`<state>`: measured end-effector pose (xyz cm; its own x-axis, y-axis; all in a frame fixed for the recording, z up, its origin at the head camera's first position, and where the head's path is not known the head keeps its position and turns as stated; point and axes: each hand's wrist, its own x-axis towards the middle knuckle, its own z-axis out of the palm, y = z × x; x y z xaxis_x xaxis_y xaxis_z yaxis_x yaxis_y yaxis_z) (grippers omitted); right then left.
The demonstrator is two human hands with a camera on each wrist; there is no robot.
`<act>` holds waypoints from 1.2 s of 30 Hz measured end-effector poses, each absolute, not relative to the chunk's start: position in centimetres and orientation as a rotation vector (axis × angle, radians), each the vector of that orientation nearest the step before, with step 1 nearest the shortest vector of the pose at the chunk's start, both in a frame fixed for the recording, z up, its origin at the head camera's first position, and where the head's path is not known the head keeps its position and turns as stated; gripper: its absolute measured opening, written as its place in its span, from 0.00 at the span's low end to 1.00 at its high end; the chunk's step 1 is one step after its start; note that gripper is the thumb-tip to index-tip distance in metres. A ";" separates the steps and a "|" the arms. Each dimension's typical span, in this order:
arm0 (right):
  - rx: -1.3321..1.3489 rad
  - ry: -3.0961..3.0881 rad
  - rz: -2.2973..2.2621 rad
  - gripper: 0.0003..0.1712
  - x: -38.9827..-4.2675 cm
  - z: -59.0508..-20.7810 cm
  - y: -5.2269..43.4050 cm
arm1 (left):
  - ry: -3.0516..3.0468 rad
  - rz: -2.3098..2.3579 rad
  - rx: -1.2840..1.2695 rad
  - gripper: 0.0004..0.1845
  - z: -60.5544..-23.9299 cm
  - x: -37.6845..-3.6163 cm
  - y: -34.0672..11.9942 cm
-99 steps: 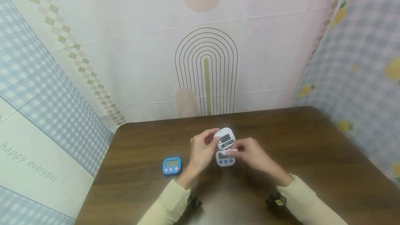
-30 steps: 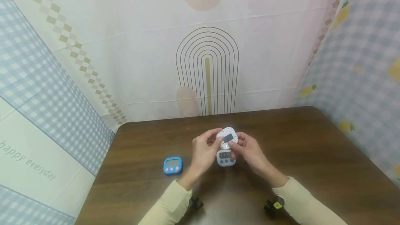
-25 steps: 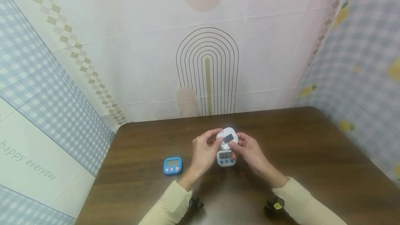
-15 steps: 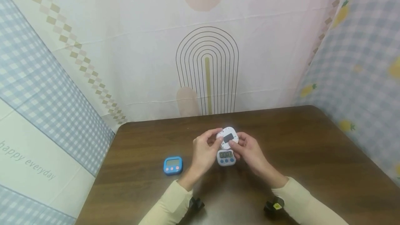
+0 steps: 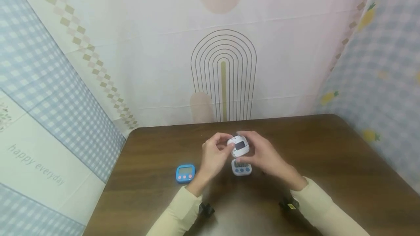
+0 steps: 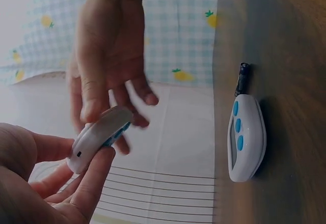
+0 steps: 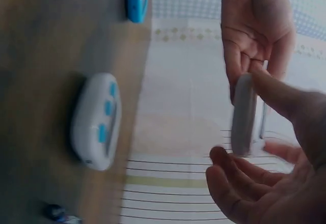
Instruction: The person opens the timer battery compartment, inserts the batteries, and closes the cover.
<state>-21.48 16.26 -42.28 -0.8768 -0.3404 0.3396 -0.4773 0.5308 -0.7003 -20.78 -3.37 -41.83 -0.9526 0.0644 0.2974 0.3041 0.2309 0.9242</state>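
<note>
My left hand point(image 5: 213, 154) pinches a white digital timer point(image 5: 238, 149) by its left edge, raised above the table. The timer's back, with a dark rectangle, faces up in the head view; blue buttons show underneath in the left wrist view point(image 6: 116, 135). My right hand point(image 5: 264, 154) is spread around the timer's right side, fingers beyond the far edge and thumb near the close edge. Its fingers stand loose and apart in the right wrist view. A second white timer point(image 5: 241, 170) with blue buttons lies below on the table, its display partly hidden by the right thumb.
A blue timer point(image 5: 185, 173) with pink buttons lies left of the hands on the brown table point(image 5: 147, 199). Near the second white timer, a small dark battery-like cylinder point(image 6: 243, 79) lies on the table. Patterned cloth point(image 5: 157, 68) hangs behind.
Earlier the held timer's battery compartment was uncovered, with a small white strip in the right fingers; now its back is covered. The right hand has loosened from pinching the timer and spread its fingers.
</note>
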 end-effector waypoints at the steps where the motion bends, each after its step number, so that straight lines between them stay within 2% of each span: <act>1: 0.749 -2.592 1.165 0.45 -21.5 -42.1 16.0 | -2.302 -1.806 -0.341 0.11 -41.8 -20.8 -3.4; 8: 0.795 -2.602 0.857 0.42 -21.5 -41.5 14.8 | -2.283 -1.791 -0.304 0.11 -41.7 -20.9 -3.9; 13: 0.755 -2.615 1.039 0.41 -21.5 -41.5 14.6 | -2.295 -1.834 -0.309 0.08 -41.5 -21.0 -4.1; 17: 0.738 -2.589 1.228 0.39 -21.8 -41.7 14.7 | -2.340 -1.865 -0.407 0.06 -41.0 -21.4 -5.0; 20: 0.696 -2.571 1.403 0.38 -21.9 -41.8 14.9 | -2.421 -1.780 -0.523 0.11 -40.6 -21.7 -6.0; 26: 0.581 -2.533 1.777 0.39 -21.7 -41.5 14.9 | -2.654 -1.395 -0.771 0.31 -39.9 -22.2 -7.9; 29: 0.580 -2.521 1.873 0.39 -21.6 -41.3 14.8 | -2.743 -1.253 -0.818 0.40 -39.8 -22.1 -8.2; 32: 0.587 -2.516 1.916 0.39 -21.4 -41.1 14.7 | -2.780 -1.209 -0.816 0.41 -39.6 -22.0 -8.2; 36: 0.593 -2.529 1.982 0.38 -21.1 -41.1 14.7 | -2.802 -1.182 -0.822 0.38 -39.4 -22.0 -8.2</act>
<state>-21.15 14.66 -41.07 -0.9264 -0.3562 0.1221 -0.2038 0.2017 -0.9580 -22.01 -8.23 -39.37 -0.8639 0.4671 0.1884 0.4610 0.5825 0.6695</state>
